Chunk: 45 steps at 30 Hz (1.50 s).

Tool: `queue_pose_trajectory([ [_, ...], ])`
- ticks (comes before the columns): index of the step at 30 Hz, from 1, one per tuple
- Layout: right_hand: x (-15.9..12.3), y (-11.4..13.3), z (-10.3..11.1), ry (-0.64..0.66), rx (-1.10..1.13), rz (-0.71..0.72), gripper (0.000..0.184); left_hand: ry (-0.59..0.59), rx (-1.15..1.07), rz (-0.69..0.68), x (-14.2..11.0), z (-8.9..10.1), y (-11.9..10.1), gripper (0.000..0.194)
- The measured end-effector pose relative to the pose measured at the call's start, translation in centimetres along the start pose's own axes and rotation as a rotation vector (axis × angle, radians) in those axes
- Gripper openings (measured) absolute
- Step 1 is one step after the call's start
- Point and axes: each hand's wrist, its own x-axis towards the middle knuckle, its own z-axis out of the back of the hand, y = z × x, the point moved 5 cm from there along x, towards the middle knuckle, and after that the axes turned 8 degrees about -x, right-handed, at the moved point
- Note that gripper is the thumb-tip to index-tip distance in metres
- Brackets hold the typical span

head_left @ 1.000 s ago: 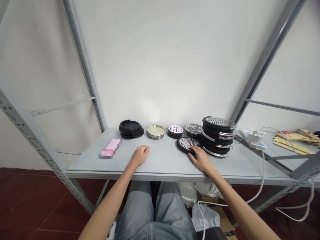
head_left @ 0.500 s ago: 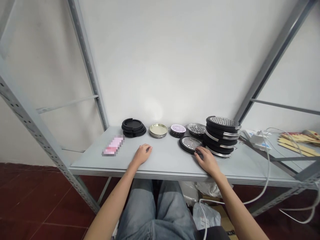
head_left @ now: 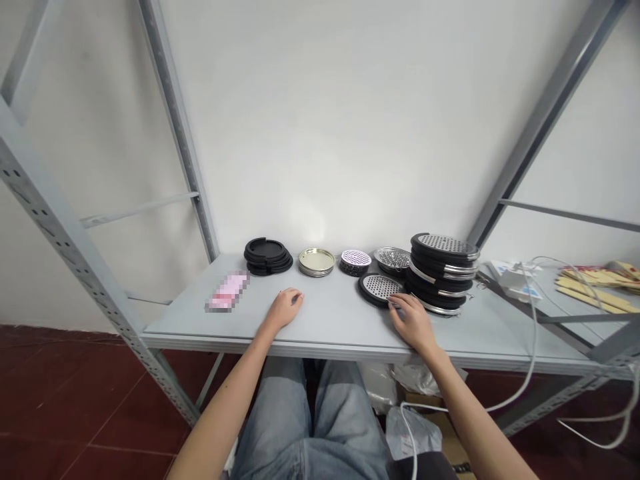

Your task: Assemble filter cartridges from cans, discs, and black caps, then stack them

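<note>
My left hand (head_left: 286,307) rests on the grey table with its fingers loosely curled and nothing visible in them. My right hand (head_left: 413,321) lies farther right, thumb apart from its bent fingers. Its fingertips reach the near right edge of a round black-rimmed disc with a perforated metal plate (head_left: 381,287), which lies flat. Just behind that hand rises a tall stack of similar black and silver discs (head_left: 443,273). Along the wall are a pile of black round rings (head_left: 267,257), a stack of gold-coloured round lids (head_left: 317,262), round pieces topped by a lilac grid (head_left: 355,261) and a shiny metal dish with small parts (head_left: 393,259).
A blurred pink item (head_left: 227,291) lies at the table's left. Metal shelf posts (head_left: 175,120) stand at both sides. To the right are a white power strip (head_left: 515,277), a white cable (head_left: 534,360) hanging over the front edge, and yellow strips (head_left: 595,293). Plastic bags (head_left: 413,433) lie below.
The view has shifted slightly. My right hand has drawn in a little to the left by the disc; my left hand stays in place.
</note>
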Motion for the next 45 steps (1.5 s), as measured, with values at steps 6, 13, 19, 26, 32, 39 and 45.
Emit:
queue_pose_trajectory([
  [6, 4.6, 7.8, -3.3, 0.207, 0.125, 0.148, 0.029, 0.002, 0.000, 0.012, 0.0, 0.0, 0.0, 0.024],
  [13, 9.9, 13.2, -11.7, 0.543, -0.056, 0.124, 0.057, 0.009, -0.004, 0.036, 0.0, -0.1, -0.1, 0.023],
  [19, 11.1, 12.9, -15.3, 0.565, -0.150, 0.040, 0.058, -0.007, -0.021, 0.010, 0.0, 0.0, 0.1, 0.023],
  [26, 11.2, 11.7, -15.0, 0.539, -0.163, 0.027, 0.044, -0.008, -0.022, 0.028, 0.1, 0.0, 0.2, 0.024],
  [32, 12.7, 10.9, -14.0, 0.536, -0.178, 0.083, 0.030, 0.005, -0.026, 0.031, 0.1, -0.1, 0.3, 0.023],
  [39, 14.0, 11.4, -11.8, 0.326, -0.117, 0.182, 0.028, -0.019, -0.033, 0.001, 0.0, 0.1, 0.1, 0.022],
  [45, 11.8, 13.2, -8.5, 0.152, -0.035, 0.419, 0.023, -0.184, -0.064, -0.010, 0.2, 0.8, 0.2, 0.022],
])
